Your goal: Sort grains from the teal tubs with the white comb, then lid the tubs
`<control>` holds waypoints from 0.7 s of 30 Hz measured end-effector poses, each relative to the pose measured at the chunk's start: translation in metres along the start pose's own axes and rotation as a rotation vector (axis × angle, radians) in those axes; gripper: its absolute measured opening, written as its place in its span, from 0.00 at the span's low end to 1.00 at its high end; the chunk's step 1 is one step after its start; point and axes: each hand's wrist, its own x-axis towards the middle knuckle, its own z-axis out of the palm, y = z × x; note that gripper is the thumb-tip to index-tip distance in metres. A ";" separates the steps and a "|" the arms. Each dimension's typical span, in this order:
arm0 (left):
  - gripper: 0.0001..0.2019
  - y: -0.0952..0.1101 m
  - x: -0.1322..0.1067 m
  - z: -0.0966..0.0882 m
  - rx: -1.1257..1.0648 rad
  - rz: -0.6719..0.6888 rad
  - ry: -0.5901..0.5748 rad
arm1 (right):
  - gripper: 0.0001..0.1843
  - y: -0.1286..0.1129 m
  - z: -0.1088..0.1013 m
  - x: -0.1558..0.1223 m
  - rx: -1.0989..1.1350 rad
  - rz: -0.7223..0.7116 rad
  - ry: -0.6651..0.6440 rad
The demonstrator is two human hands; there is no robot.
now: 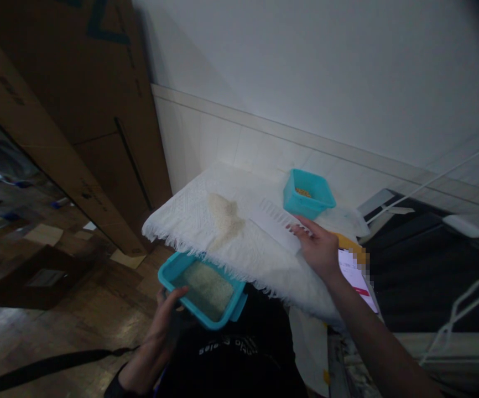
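My left hand [168,307] grips the near left rim of a blue plastic container [201,318], thumb over the edge. Whitish grains that look like rice [212,287] lie inside it. The container is just below the fringed edge of a white cloth [189,207]. Above the cloth's right part, my right hand [316,246] pinches a white slotted plastic piece [279,218], whose exact kind I cannot make out. To its left, a loose patch of pale grains [225,221] is spread on the cloth.
A second blue container [310,202] with yellow kernels stands behind my right hand. A lit phone [358,279] lies beside my right wrist. Large cardboard boxes [98,110] rise at the left. White cables [451,320] hang at the right, and a pale wall [306,72] closes the back.
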 end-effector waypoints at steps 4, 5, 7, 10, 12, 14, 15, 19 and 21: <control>0.31 0.002 -0.003 0.001 -0.030 0.003 -0.038 | 0.17 0.006 0.014 -0.009 -0.100 -0.182 -0.151; 0.32 0.002 -0.003 0.001 -0.035 0.002 -0.042 | 0.17 0.008 0.017 -0.015 -0.104 -0.217 -0.182; 0.32 0.002 -0.003 0.001 -0.029 -0.002 -0.033 | 0.16 0.013 0.021 -0.030 -0.110 -0.276 -0.218; 0.31 0.001 -0.003 0.002 -0.006 0.004 -0.011 | 0.17 0.019 0.020 -0.053 -0.114 -0.349 -0.256; 0.29 0.001 -0.004 0.004 -0.006 0.008 0.009 | 0.18 0.020 0.017 -0.068 -0.123 -0.403 -0.281; 0.30 0.002 -0.008 0.005 -0.028 -0.001 0.017 | 0.21 0.019 0.014 -0.080 -0.135 -0.475 -0.293; 0.31 0.003 -0.010 0.007 -0.044 -0.009 0.014 | 0.23 0.017 0.013 -0.085 -0.134 -0.524 -0.296; 0.35 0.010 -0.022 0.011 -0.079 -0.028 -0.018 | 0.32 0.009 0.011 -0.101 -0.094 -0.708 -0.311; 0.35 0.013 -0.026 0.012 -0.084 -0.038 -0.024 | 0.37 0.002 0.010 -0.108 -0.094 -0.767 -0.326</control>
